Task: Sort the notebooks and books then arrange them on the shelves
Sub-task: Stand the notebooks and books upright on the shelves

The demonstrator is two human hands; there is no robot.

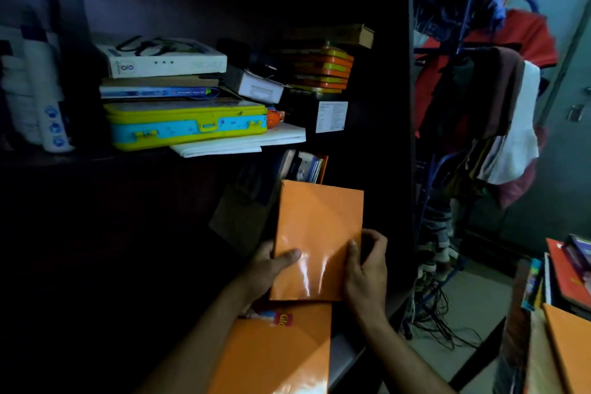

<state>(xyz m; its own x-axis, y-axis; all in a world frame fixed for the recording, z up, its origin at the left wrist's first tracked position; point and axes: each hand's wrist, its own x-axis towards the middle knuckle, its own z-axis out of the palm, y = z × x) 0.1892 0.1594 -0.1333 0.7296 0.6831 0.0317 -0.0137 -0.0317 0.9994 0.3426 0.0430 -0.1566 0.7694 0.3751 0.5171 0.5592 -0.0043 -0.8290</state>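
Both hands grip one glossy orange book [318, 233], held upright in front of a dark shelf unit [393, 105]. The left hand [267, 269] holds the book's lower left edge, thumb laid across the front cover and fingers hidden behind it. The right hand [364, 275] holds the lower right edge, thumb on the cover and fingers curled round the side. Directly below both hands lies a larger orange notebook [281, 352] with a small red label near its top edge; the held book's bottom edge overlaps it. Just above the held book, beyond the hands, a few upright books [307, 166] stand in the lower shelf opening, their titles too dark to read. Higher, on the shelf above the hands, sit a yellow and blue case [188, 125], a white box [163, 62] stacked on flat books over it, white papers [240, 142] under it, and a stack of orange books [323, 70] further right. To the right of the right hand, past the shelf's side panel, clothes hang on a rack [486, 89], with tangled cables [438, 307] on the floor. At the far lower right, more books [566, 281] lie in a pile.
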